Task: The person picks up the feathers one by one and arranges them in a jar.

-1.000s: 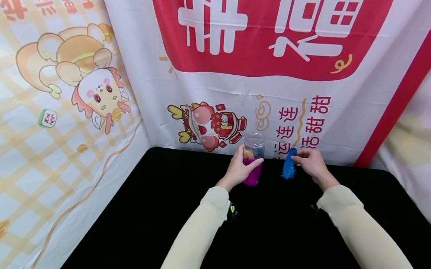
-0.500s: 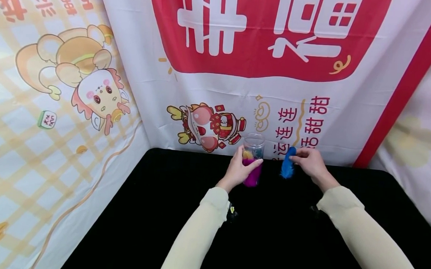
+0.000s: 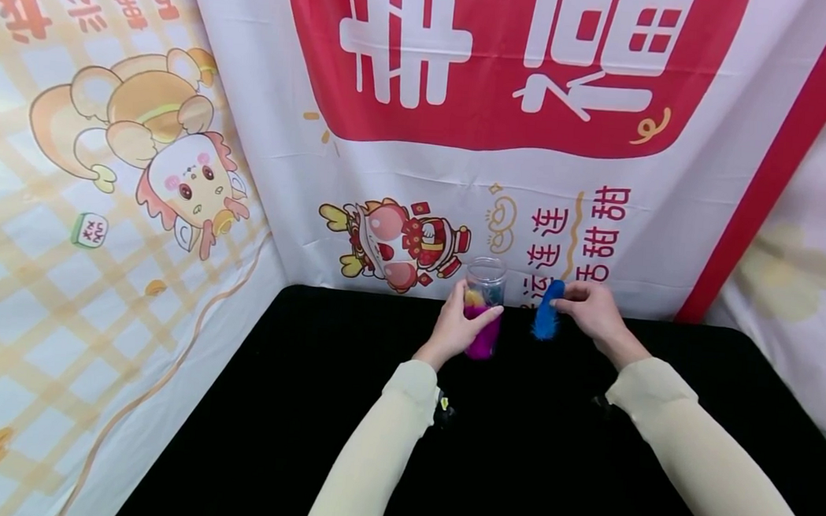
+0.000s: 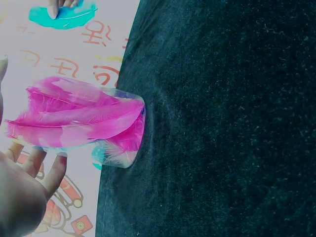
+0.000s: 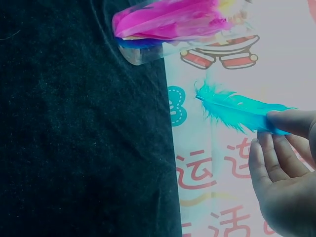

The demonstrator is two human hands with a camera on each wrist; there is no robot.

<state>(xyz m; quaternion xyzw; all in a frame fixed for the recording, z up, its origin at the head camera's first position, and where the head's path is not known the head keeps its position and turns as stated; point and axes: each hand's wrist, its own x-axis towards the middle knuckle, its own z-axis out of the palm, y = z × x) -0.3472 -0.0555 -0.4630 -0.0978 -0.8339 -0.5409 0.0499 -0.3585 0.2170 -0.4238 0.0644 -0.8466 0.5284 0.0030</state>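
My left hand grips a clear plastic jar around its side, near the far edge of the table. Inside the jar are several feathers, mostly magenta, with some yellow and blue among them. To the right of the jar, my right hand pinches a blue feather between thumb and fingers. The feather's fluffy end points down and its other end is at my fingertips. A gap separates feather and jar in the head view. In the right wrist view the jar lies beyond the feather.
A black cloth covers the table. Right behind its far edge hangs a white and red printed sheet. Another printed sheet with a yellow check pattern hangs on the left.
My right hand has shifted slightly left, bringing the blue feather a little closer to the jar. My left hand keeps its grip on the jar in the same place.
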